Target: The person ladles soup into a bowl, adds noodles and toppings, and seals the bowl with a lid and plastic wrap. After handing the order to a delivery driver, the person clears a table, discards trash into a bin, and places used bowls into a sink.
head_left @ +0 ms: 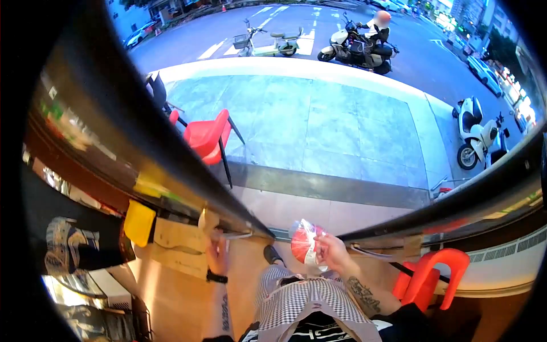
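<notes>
My right hand (335, 254) is closed on a clear plastic package (305, 245) with something round and red inside, held in front of my body. My left hand (217, 254), a black band at its wrist, is raised beside the edge of the glass door (188, 165). A door handle (235, 235) lies right at its fingers, which are smeared, and I cannot tell whether they grip it. Below both hands shows a black-and-white checked apron (310, 296) that I wear.
The doorway opens onto grey pavement (296, 125). A red chair (208, 137) stands outside left; another red chair (436, 279) is at my right. A cardboard piece (179, 245) and yellow object (138, 222) are at left. A person (377, 34) sits on a scooter (347, 48).
</notes>
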`<act>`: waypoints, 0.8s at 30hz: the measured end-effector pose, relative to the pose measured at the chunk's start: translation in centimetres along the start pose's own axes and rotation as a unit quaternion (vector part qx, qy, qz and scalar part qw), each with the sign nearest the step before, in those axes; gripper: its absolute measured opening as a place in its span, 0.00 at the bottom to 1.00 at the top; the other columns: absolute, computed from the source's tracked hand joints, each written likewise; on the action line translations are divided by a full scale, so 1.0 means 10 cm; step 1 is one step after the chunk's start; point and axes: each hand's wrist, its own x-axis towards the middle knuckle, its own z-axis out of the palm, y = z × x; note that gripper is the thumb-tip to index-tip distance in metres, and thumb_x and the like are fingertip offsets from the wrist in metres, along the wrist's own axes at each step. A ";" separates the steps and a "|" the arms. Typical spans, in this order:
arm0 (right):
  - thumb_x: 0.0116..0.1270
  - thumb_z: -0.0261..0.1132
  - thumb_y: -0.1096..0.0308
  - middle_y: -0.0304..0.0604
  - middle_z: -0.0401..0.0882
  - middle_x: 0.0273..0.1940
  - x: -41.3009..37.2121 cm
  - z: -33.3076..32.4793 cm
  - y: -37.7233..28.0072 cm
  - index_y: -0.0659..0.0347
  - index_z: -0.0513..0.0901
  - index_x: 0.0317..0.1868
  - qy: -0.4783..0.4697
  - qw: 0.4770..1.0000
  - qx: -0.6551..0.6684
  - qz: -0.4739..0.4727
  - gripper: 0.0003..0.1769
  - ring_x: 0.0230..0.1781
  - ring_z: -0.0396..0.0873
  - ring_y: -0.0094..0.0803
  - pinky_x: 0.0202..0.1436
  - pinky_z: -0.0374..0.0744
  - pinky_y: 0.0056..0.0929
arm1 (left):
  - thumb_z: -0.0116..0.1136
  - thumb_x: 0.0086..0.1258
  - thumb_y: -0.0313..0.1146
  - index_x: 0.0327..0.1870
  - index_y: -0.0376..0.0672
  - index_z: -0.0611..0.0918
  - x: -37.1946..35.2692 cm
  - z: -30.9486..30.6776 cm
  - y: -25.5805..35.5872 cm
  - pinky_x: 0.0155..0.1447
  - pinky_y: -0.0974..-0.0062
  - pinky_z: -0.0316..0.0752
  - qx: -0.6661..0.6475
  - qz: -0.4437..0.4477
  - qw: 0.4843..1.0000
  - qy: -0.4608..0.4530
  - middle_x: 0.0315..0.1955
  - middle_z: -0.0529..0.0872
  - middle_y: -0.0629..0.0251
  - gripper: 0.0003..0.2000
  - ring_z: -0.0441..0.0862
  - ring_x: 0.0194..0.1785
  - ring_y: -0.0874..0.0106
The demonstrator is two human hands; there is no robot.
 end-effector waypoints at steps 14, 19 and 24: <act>0.66 0.58 0.69 0.39 0.70 0.28 2.71 1.09 -2.38 0.58 0.70 0.37 0.201 0.898 0.299 -0.252 0.05 0.25 0.70 0.29 0.25 0.68 0.29 | 0.56 0.71 0.28 0.63 0.46 0.70 0.75 -0.40 -0.37 0.53 0.71 0.72 -0.044 -0.077 0.953 0.290 0.52 0.76 0.61 0.20 0.75 0.53 0.70; 0.66 0.59 0.68 0.38 0.71 0.29 3.62 0.59 -3.64 0.59 0.72 0.37 0.155 0.912 0.223 -0.307 0.05 0.26 0.71 0.28 0.27 0.69 0.28 | 0.56 0.70 0.29 0.57 0.46 0.70 1.71 0.38 -0.63 0.48 0.71 0.71 0.013 -0.130 0.950 0.283 0.47 0.77 0.62 0.16 0.74 0.48 0.71; 0.66 0.61 0.66 0.37 0.73 0.31 4.39 -0.08 -4.99 0.58 0.74 0.37 0.139 0.942 0.120 -0.281 0.06 0.27 0.72 0.28 0.29 0.70 0.28 | 0.56 0.70 0.29 0.51 0.45 0.71 2.71 1.50 -1.13 0.43 0.71 0.70 0.052 -0.211 0.954 0.208 0.41 0.77 0.63 0.12 0.74 0.43 0.71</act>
